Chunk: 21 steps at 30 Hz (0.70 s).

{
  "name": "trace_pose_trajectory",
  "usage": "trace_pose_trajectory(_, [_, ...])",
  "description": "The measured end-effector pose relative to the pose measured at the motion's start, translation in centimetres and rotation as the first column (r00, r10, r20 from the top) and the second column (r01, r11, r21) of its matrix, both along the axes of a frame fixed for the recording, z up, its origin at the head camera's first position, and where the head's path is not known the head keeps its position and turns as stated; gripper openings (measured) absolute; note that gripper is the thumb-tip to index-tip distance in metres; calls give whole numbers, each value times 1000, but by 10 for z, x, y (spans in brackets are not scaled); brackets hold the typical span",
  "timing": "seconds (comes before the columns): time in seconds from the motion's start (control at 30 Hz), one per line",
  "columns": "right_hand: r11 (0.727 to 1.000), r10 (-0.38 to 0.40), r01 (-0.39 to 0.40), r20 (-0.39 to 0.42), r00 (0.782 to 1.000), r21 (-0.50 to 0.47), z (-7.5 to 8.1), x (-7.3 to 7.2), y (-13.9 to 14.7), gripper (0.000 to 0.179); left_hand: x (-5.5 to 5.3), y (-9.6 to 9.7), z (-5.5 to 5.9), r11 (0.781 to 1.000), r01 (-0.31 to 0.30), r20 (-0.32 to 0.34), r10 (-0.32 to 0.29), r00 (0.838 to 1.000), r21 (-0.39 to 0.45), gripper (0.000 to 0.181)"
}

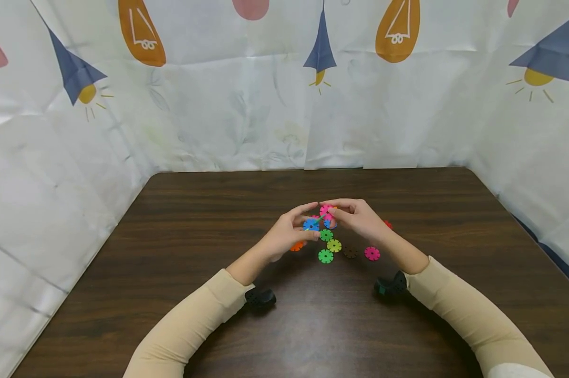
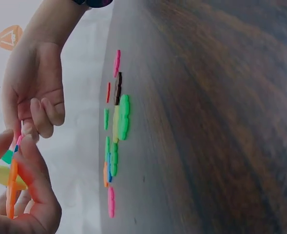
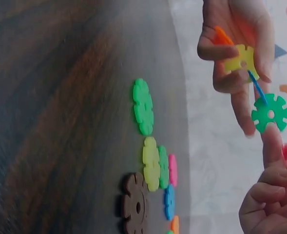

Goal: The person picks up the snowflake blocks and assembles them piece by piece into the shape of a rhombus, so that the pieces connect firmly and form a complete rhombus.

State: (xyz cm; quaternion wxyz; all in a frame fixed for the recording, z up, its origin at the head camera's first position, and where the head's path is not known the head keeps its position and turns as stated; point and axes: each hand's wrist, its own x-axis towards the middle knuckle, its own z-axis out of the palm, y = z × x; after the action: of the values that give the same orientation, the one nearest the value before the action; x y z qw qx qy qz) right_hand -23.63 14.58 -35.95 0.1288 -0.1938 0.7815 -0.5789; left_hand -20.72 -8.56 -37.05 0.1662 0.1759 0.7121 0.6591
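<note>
Up over the table, my left hand (image 1: pixel 284 232) grips a chain of notched plastic discs slotted together. The chain has an orange disc (image 3: pixel 222 35), a yellow disc (image 3: pixel 241 60), a blue disc (image 1: pixel 311 224) and a green disc (image 3: pixel 271 113). My right hand (image 1: pixel 360 218) pinches a pink disc (image 1: pixel 327 211) between thumb and forefinger, right at the green disc's edge. In the right wrist view a right fingertip touches the green disc. Part of the orange disc is hidden by the left fingers.
Loose notched discs lie flat below the hands: a green disc (image 1: pixel 326 256), a yellow disc (image 1: pixel 333 245), a brown disc (image 1: pixel 350 252), a pink disc (image 1: pixel 371 253) and several others. The dark wooden table (image 1: pixel 208 210) meets a patterned cloth (image 1: pixel 265 115) behind.
</note>
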Motion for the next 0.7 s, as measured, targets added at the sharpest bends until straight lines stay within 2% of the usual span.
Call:
trace_pose_trajectory(0.1, [999, 1, 1, -38, 999, 46, -2, -6, 3, 39, -2, -1, -2, 1000, -28, 22, 28, 999, 14, 67])
trace_pose_trajectory(0.2, [994, 4, 8, -111, 994, 107, -5, -16, 11, 41, -5, -4, -5, 998, -60, 41, 59, 997, 18, 63])
trace_pose_trajectory(0.3, [985, 14, 17, -179, 984, 171, -8, -26, 20, 39, -7, -6, -6, 995, -98, 75, 96, 993, 26, 61])
trace_pose_trajectory(0.4, [971, 34, 18, -211, 977, 237, -11, -34, 27, 37, -8, -8, -6, 991, -126, 112, 122, 986, 37, 59])
trace_pose_trajectory(0.57, [931, 62, 27, -229, 971, 364, -17, -46, 33, 30, -11, -11, -7, 988, -148, 142, 140, 980, 48, 53])
trace_pose_trajectory(0.7, [885, 101, 1, -193, 976, 466, -19, -53, 36, 29, -12, -13, -7, 987, -151, 148, 143, 979, 49, 51])
